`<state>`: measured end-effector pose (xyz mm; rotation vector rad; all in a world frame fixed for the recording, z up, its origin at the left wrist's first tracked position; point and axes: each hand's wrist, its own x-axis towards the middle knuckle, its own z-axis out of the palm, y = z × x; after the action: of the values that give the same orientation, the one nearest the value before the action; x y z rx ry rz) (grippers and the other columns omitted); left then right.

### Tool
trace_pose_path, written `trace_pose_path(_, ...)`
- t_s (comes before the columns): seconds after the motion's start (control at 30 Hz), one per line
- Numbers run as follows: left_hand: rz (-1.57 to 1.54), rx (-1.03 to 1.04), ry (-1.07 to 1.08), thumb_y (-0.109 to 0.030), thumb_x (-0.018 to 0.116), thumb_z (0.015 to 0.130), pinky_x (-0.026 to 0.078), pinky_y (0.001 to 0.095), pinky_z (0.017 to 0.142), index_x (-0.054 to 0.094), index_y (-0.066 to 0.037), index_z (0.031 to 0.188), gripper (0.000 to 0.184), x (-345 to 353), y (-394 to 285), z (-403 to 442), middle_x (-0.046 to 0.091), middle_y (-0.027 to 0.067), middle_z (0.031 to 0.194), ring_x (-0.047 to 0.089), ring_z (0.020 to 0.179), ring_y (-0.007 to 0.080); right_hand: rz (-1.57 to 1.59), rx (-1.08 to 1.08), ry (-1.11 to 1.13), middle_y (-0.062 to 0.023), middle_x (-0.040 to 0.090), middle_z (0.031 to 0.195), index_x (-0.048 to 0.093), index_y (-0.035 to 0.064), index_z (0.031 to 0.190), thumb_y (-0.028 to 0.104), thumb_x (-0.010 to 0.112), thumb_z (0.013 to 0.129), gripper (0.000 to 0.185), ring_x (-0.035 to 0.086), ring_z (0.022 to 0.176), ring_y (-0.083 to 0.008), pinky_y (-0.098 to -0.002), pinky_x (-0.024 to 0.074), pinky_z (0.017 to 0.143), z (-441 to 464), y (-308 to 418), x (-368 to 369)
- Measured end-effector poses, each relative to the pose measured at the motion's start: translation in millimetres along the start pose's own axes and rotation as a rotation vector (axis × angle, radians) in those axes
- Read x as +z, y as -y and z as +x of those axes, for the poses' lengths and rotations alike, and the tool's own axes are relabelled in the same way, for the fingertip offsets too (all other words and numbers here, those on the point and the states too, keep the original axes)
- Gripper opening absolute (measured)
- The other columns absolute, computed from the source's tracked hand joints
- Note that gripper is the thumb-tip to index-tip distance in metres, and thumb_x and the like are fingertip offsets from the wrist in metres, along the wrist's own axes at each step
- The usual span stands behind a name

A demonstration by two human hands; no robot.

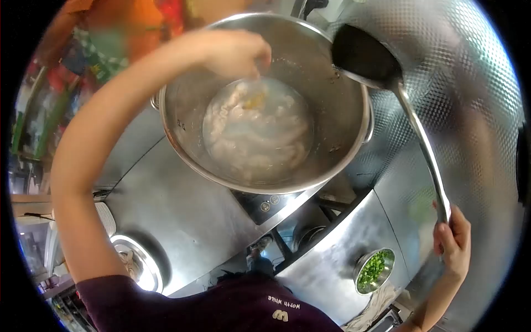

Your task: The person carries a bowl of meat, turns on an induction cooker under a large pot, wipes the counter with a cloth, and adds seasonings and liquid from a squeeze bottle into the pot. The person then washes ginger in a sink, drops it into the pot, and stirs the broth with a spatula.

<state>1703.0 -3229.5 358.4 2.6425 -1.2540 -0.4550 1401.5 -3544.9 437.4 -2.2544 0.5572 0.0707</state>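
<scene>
A large steel pot holds cloudy liquid with pale pieces in it and a small yellowish patch near the top. My left hand is over the pot's far left part, fingers curled downward above the liquid; whether anything is between the fingertips is hidden by blur. On the right, my right hand grips the end of a long metal handle. The handle belongs to a wide dark ladle or turner, whose head is raised over the pot's right rim, clear of the liquid.
A steel bowl of chopped greens stands on the right counter, beside a pale cloth. At the lower left is a metal dish with pale contents. A control panel shows below the pot. Colourful packages are at the upper left.
</scene>
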Motion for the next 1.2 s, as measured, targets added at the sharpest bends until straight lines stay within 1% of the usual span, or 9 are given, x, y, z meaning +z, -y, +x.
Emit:
trace_pose_path(0.17,-0.256,-0.123,-0.398,-0.021,0.050,0.087,0.042,0.0274,0.081,0.055,-0.006,0.108,0.026,-16.7,26.9,-72.9,0.056,0.0029,0.098,0.053,0.091,0.0134,-0.601,-0.521,0.044,-0.0091,0.055,0.067,0.052,0.0007,0.110,0.009,0.059,0.077,0.035,0.052,0.058,-0.0165,-0.0304,0.0399,0.056,58.5,42.1,30.5)
trace_pose_path(0.23,-0.373,-0.214,-0.798,-0.026,0.050,0.087,0.041,0.0210,0.069,0.059,-0.001,0.100,0.030,-1.1,26.1,-120.7,0.056,0.0026,0.086,0.053,0.079,0.0089,-0.595,-0.522,0.137,-0.0044,0.038,0.062,0.049,0.0002,0.113,0.006,0.056,0.077,0.037,0.033,0.054,-0.0108,-0.0249,0.0283,0.050,81.3,62.0,49.2)
trace_pose_path(0.3,-0.330,-0.276,-0.945,-0.025,0.046,0.090,0.038,0.0195,0.062,0.058,-0.001,0.102,0.029,17.0,24.1,-155.1,0.052,0.0001,0.077,0.047,0.070,0.0070,-0.702,-0.583,0.236,-0.0094,0.047,0.064,0.049,0.0011,0.113,0.005,0.054,0.078,0.036,0.041,0.053,-0.0165,-0.0286,0.0342,0.052,107.6,78.2,65.1)
trace_pose_path(0.43,-0.817,-0.599,-1.115,-0.026,0.048,0.089,0.028,0.0181,0.053,0.057,-0.007,0.101,0.024,119.2,39.6,-197.1,0.045,-0.0030,0.067,0.037,0.058,0.0048,-0.902,-1.014,0.103,-0.0210,0.060,0.079,0.056,0.0050,0.100,0.011,0.055,0.077,0.024,0.059,0.078,-0.0355,-0.0446,0.0466,0.068,159.7,89.8,110.2)
trace_pose_path(0.6,-1.299,-0.710,-0.792,-0.018,0.054,0.086,0.039,0.0203,0.058,0.060,-0.008,0.101,0.019,273.1,-17.1,-183.8,0.059,-0.0009,0.077,0.048,0.063,0.0060,-1.118,-1.089,0.127,-0.0170,0.063,0.080,0.063,0.0028,0.084,0.007,0.053,0.072,0.016,0.062,0.077,-0.0304,-0.0383,0.0506,0.067,167.1,109.7,162.7)
trace_pose_path(0.67,-0.933,-0.612,-0.408,-0.017,0.053,0.085,0.045,0.0257,0.062,0.058,-0.012,0.106,0.022,283.6,-72.1,-152.3,0.063,0.0029,0.087,0.059,0.073,0.0130,-1.269,-1.064,0.171,-0.0163,0.062,0.075,0.059,0.0058,0.097,0.010,0.055,0.074,0.024,0.062,0.073,-0.0311,-0.0385,0.0505,0.065,158.4,113.2,168.0)
trace_pose_path(0.8,-0.502,-0.305,-0.163,-0.018,0.048,0.083,0.048,0.0397,0.065,0.045,-0.016,0.123,0.041,334.0,-124.6,-104.6,0.062,0.0136,0.092,0.061,0.080,0.0291,-1.378,-1.078,0.232,-0.0165,0.062,0.073,0.058,0.0083,0.103,0.007,0.053,0.073,0.031,0.062,0.072,-0.0299,-0.0381,0.0507,0.062,144.4,111.7,148.5)
trace_pose_path(0.9,-0.384,-0.258,0.058,-0.015,0.047,0.079,0.048,0.0410,0.062,0.035,-0.012,0.131,0.053,351.7,-136.5,-63.8,0.063,0.0149,0.088,0.062,0.075,0.0285,-1.452,-0.941,0.269,-0.0148,0.063,0.075,0.058,0.0099,0.108,0.004,0.054,0.072,0.037,0.062,0.072,-0.0293,-0.0381,0.0493,0.068,136.0,114.5,128.9)
trace_pose_path(1.2,-0.270,-0.289,-0.044,-0.005,0.045,0.076,0.048,0.0388,0.066,0.006,0.007,0.135,0.072,368.3,-170.0,37.5,0.062,0.0233,0.080,0.062,0.072,0.0300,-1.199,-0.793,0.208,-0.0142,0.062,0.073,0.057,0.0049,0.112,0.004,0.058,0.076,0.036,0.058,0.058,-0.0192,-0.0273,0.0460,0.061,122.8,118.7,87.2)
